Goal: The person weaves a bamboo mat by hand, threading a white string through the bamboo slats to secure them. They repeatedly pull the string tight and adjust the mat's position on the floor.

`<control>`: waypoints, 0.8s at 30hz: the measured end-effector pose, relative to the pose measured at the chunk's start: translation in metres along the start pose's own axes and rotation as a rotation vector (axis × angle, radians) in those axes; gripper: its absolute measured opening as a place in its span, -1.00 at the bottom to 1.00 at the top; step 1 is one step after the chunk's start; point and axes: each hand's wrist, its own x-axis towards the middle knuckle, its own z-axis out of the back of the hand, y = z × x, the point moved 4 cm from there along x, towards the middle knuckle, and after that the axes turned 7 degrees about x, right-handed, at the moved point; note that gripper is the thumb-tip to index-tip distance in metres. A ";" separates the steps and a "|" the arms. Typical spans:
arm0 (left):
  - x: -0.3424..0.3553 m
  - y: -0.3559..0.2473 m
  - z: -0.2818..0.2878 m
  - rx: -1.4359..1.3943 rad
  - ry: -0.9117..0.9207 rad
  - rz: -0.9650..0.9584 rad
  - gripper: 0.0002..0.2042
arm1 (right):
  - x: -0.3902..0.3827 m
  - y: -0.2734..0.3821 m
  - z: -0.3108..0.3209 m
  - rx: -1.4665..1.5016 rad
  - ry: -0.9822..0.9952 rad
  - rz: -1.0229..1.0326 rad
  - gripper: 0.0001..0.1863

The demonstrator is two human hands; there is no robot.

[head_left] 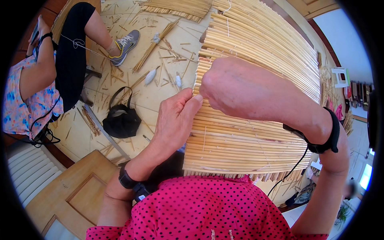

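The reed mat (244,142), pale yellow stalks laid side by side and stitched with white threads, stretches from just in front of the wearer's pink dotted shirt (208,208) away across the tiled floor (140,102); what carries it is hidden.

The left hand (176,114) is at the mat's left edge, its fingers bent and its thumb extended, closed on the ends of the reeds. The right hand (224,86) is just beside that thumb, over the mat's left part, back of the hand upward and knuckles bent; its fingertips are hidden underneath, so whether they clamp anything cannot be told. Both wrists wear black bands.

On the floor to the left lie two white spindle-shaped bundles (151,76), a tied sheaf of reeds (154,46), scattered stalk pieces and a black fabric item with a strap (121,122). Beyond them, a seated person's grey sneaker (126,47) rests on the floor.
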 end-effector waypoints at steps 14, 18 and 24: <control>-0.034 0.007 -0.033 -0.691 0.252 0.256 -0.66 | -0.007 -0.005 0.003 -0.100 0.138 -0.252 -0.88; -0.024 -0.030 -0.023 -0.584 0.187 0.007 -0.70 | -0.025 0.022 0.040 -0.064 -0.085 -0.211 -0.87; -0.022 -0.146 0.009 -0.314 -0.015 -0.436 -0.73 | -0.063 0.112 0.106 -0.018 -0.638 -0.102 -0.87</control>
